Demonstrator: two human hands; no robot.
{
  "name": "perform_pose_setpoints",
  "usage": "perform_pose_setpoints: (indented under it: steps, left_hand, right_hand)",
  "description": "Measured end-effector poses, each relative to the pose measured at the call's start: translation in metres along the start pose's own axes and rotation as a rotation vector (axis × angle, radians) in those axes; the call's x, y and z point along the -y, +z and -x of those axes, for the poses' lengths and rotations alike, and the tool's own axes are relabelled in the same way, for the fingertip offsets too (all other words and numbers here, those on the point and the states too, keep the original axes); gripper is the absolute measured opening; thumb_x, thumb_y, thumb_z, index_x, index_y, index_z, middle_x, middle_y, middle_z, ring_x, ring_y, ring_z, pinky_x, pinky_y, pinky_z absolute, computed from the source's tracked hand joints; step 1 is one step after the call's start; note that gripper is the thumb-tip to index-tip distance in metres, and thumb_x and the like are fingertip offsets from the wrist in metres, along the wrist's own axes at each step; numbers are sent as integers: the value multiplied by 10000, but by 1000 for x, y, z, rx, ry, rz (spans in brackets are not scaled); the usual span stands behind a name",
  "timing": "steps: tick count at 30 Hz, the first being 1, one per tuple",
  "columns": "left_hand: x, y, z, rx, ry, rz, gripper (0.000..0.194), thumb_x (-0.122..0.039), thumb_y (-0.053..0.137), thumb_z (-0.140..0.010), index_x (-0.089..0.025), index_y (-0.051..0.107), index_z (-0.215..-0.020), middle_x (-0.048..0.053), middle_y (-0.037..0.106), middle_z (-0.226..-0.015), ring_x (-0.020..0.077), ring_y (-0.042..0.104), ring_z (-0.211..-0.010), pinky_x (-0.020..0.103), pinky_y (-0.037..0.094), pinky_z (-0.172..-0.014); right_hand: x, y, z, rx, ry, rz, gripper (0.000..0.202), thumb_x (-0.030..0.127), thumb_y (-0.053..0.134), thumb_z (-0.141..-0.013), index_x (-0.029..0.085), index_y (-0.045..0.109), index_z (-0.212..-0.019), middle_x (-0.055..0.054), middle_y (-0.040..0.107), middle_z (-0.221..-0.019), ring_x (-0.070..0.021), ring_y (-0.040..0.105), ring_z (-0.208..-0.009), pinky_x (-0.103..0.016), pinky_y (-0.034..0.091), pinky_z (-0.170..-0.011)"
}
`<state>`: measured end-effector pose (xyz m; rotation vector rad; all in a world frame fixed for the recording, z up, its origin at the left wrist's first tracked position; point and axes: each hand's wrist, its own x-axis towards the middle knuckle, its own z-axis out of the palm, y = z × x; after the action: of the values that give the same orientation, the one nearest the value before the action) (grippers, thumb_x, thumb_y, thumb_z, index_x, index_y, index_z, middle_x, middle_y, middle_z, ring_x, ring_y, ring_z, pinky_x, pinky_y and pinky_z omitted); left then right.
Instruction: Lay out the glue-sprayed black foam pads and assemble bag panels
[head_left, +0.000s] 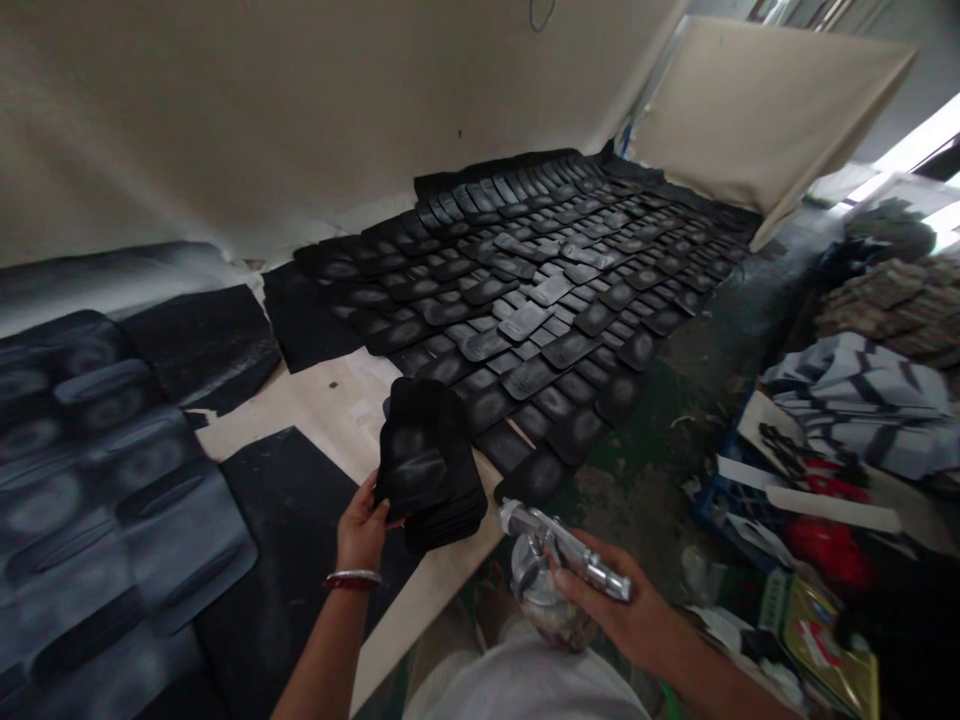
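Note:
My left hand is closed on the left edge of a black piece, which has a pale hazy mark on it. Beneath and to the right of that piece lies a stack of similar black pieces at the table's near edge. In my right hand is a silver spray gun, its fingers wrapped round the handle. A clear cup hangs under the gun. The nozzle points left, toward the stack, without touching it.
Overlapping rows of black pieces cover the far table. More greyish pieces lie at left, beside a dark sheet. Pale cloth hangs behind. At right are a blue crate, striped cloth and a yellow tin.

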<state>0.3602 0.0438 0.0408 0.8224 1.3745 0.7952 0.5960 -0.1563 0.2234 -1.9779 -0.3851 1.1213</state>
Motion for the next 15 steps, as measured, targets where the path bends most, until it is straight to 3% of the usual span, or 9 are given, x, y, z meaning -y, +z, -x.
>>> perform_pose_setpoints:
  steps: [8,15]
  left_hand:
    - [-2,-1,1,-12,5,-7,574,-102,565,-728,-282,506,-1270,56,557,-1260,246,611,-1010,341,596,-642]
    - [-2,-2,1,-51,-35,15,594,-70,557,-726,-268,493,-1282,71,569,-1243,226,635,-951,327,594,-625]
  right_hand:
    - [-6,-3,-4,-44,-18,6,495,469,760,-576,194,679,-979,-75,703,-972,-294,634,-944,-423,495,-878]
    - [6,3,-3,66,-35,-48,492,493,747,-594,195,678,-979,-85,701,-961,-284,639,-919,-419,503,-849]
